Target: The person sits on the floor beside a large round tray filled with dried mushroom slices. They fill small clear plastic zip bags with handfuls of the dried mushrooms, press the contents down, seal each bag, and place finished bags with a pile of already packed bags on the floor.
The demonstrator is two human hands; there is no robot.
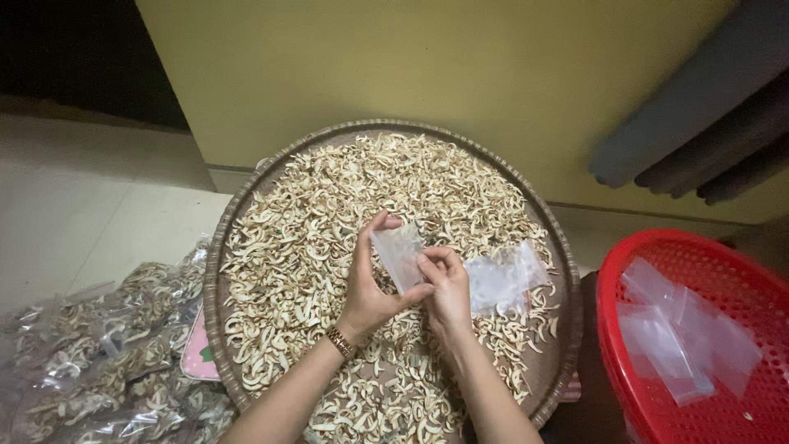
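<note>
My left hand [366,288] and my right hand [448,288] meet over the middle of a round woven tray [215,271]. Together they pinch a small clear plastic bag [397,253], the left thumb and fingers at its top and lower edge, the right fingertips on its side. The tray is heaped with pale dried curled slices [320,214]. A loose pile of empty clear bags [503,278] lies on the slices just right of my right hand. A gold bracelet [339,342] circles my left wrist.
Filled clear bags of the same dried slices [99,362] are piled on the floor at the left. A red perforated plastic basket [612,279] with clear bags inside stands at the right. A yellow wall rises behind the tray. A pink object [197,355] pokes from under the tray's left rim.
</note>
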